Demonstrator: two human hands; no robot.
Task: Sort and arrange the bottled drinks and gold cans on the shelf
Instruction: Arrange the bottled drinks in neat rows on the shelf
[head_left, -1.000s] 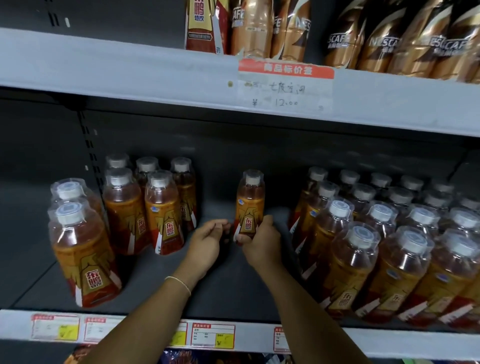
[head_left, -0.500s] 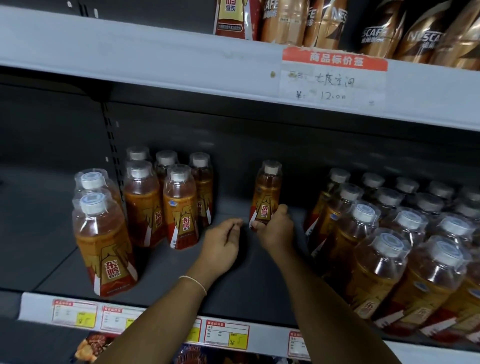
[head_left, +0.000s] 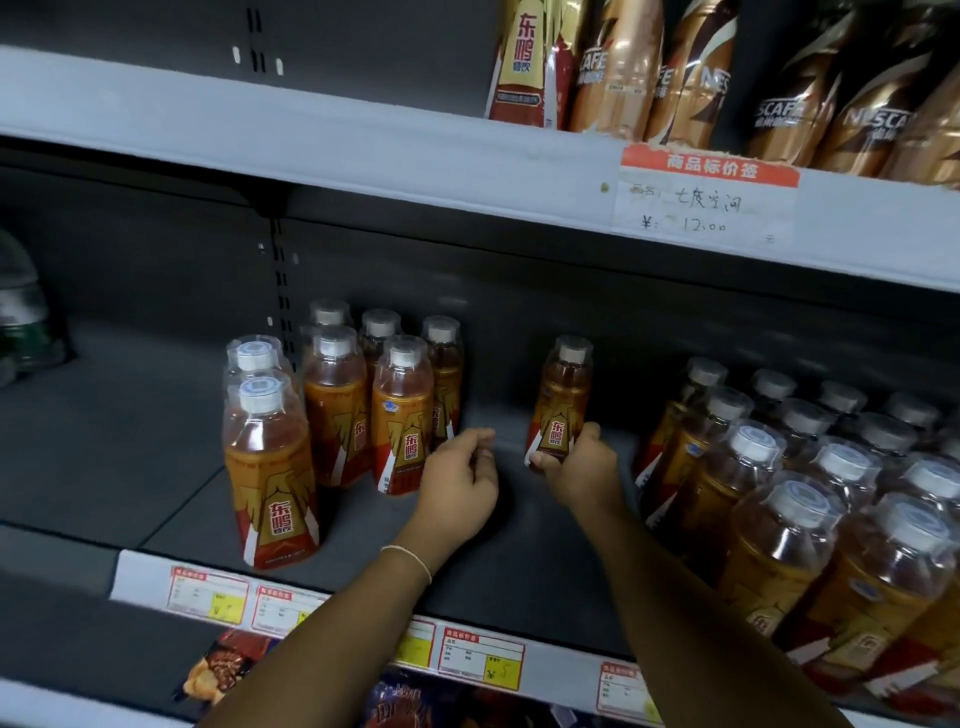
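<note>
Bottle (head_left: 563, 395) upright, cap up; right grip (head_left: 584, 475) clasps its base; left grip (head_left: 457, 488) loosely curled, empty.

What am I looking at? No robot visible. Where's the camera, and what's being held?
No machine here: a person works with bare hands. The view comes from a camera worn on their head, looking forward and down at a shop shelf. The right hand grips a lone bottle of orange drink standing in the gap mid-shelf. The left hand hovers beside it, fingers loosely curled, holding nothing. A small cluster of like bottles stands to the left, a bigger block to the right. The shelf above holds gold cans.
</note>
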